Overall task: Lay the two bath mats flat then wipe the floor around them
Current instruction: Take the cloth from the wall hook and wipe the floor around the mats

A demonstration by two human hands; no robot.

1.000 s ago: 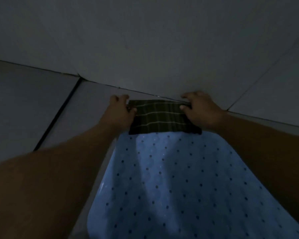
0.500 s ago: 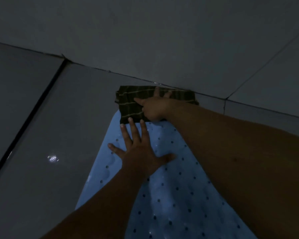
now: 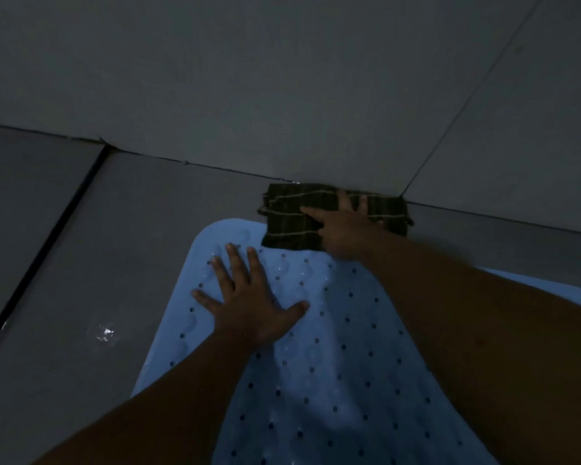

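A light blue bath mat [image 3: 332, 380] with rows of small holes lies flat on the dim grey tiled floor. My left hand [image 3: 249, 300] rests on its far left part, palm down, fingers spread. A dark folded cloth [image 3: 292, 216] with pale stripes lies on the floor at the mat's far edge, against the wall base, its near edge touching the mat. My right hand [image 3: 346, 226] presses flat on the cloth's right half with fingers spread. Only one mat is in view.
The grey wall [image 3: 282, 78] meets the floor just behind the cloth. A dark grout line [image 3: 47, 243] runs diagonally at the left. A small wet glint [image 3: 104, 332] shows on the floor tile left of the mat.
My left hand let go of the cloth and came down flat on the mat. My right hand, flat on the cloth, has slid it to the right along the wall.
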